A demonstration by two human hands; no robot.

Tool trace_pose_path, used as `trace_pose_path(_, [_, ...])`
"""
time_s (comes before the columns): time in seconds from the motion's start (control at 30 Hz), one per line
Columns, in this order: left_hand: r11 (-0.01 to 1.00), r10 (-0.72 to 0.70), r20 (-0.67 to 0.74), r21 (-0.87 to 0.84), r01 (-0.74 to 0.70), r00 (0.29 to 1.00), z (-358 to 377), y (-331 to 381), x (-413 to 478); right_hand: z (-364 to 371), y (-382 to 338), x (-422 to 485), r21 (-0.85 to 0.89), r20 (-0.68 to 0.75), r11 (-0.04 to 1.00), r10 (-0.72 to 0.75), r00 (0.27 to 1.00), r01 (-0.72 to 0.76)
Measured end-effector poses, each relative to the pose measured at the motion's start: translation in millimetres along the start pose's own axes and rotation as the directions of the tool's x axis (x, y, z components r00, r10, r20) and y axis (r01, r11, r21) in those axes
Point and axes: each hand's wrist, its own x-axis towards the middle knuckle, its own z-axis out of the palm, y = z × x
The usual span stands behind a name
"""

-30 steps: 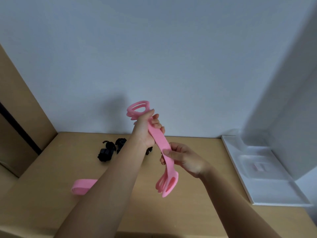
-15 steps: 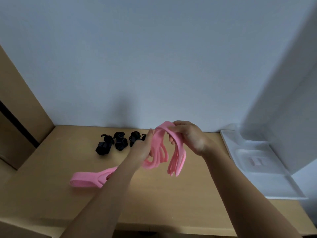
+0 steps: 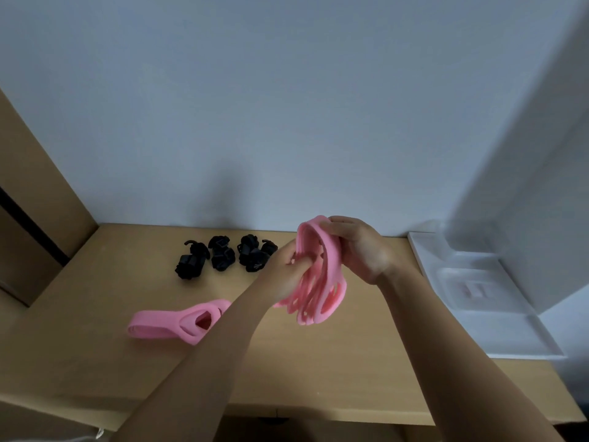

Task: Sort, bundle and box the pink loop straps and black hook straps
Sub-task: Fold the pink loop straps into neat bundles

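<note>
Now, raised over counter (image 3: pixel 318 378) middle: left grip (image 3: pixel 285 269) curled round folded pink loop straps (image 3: pixel 318 291), right grip (image 3: pixel 360 250) pinching top bend. Black hook straps (image 3: pixel 223 255) near back edge; second pink bundle (image 3: pixel 178 322) lying left.

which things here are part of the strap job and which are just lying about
Job: folded pink loop straps held by left hand and right hand; pink strap bundle on the table; black hook straps; white tray, probably for boxing.
Lying about: brown cardboard at far left.
</note>
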Motion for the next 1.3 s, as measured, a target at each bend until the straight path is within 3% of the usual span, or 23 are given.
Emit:
trace_pose_path(0.17, [0.955, -0.081, 0.064, -0.28, 0.096, 0.995, 10.3, 1.9, -0.8, 1.3, -5.1, -4.9, 0.146, 0.162, 0.989, -0.02, 0.987, -0.004])
trace_pose_path(0.27, [0.976, -0.101, 0.057, -0.19, 0.11, 0.993, 9.6, 0.5, -1.2, 1.9, -9.2, -5.4, 0.093, 0.157, 0.996, 0.001, 0.988, -0.016])
trace_pose_path(0.4, [0.993, -0.102, 0.045, -0.051, 0.105, 0.994, 8.9, -6.2, -1.8, 0.1, -9.9, -1.8, 0.07, 0.05, 0.992, 0.1, 0.994, -0.104])
trace_pose_path(0.5, [0.96, -0.11, 0.11, -0.247, 0.135, 0.988, 9.9, -6.6, -6.7, 3.7, -8.4, 0.5, 0.06, 0.024, 0.988, 0.14, 0.99, -0.142])
trace_pose_path(0.57, [0.882, -0.071, 0.204, -0.445, 0.157, 0.976, 12.7, -4.8, -11.2, 6.8, -7.4, 1.2, 0.056, 0.019, 0.988, 0.14, 0.99, -0.14])
trace_pose_path(0.63, [0.833, -0.019, 0.237, -0.533, 0.147, 0.971, 14.0, -7.3, -11.7, 9.0, -7.1, 1.4, 0.056, 0.021, 0.99, 0.13, 0.991, -0.131])
trace_pose_path(0.83, [0.932, 0.054, 0.235, -0.361, 0.036, 0.971, 9.2, -7.6, -10.2, 9.0, -6.5, 2.2, -0.003, 0.076, 0.997, 0.082, 0.994, -0.082])
trace_pose_path(0.97, [0.973, -0.015, 0.158, -0.226, 0.051, 0.987, 11.3, -3.0, -3.2, 10.6, -2.0, 3.6, 0.065, 0.08, 0.997, 0.037, 0.996, -0.042])
trace_pose_path(1.13, [0.973, -0.045, 0.075, -0.224, 0.06, 0.996, 14.4, -4.0, -3.4, 8.2, 5.2, 5.0, 0.072, 0.028, 0.997, 0.017, 0.999, -0.019])
trace_pose_path(1.2, [0.966, -0.074, 0.102, -0.238, 0.097, 0.992, 17.1, -7.5, -4.7, 7.8, 9.7, 2.0, -0.018, -0.043, 1.0, 0.005, 0.999, -0.006])
trace_pose_path(1.3, [0.954, -0.163, 0.164, -0.225, 0.198, 0.973, 24.5, -16.7, -6.1, 10.3, 29.7, 0.5, -0.273, -0.314, 0.962, -0.073, 0.947, -0.017])
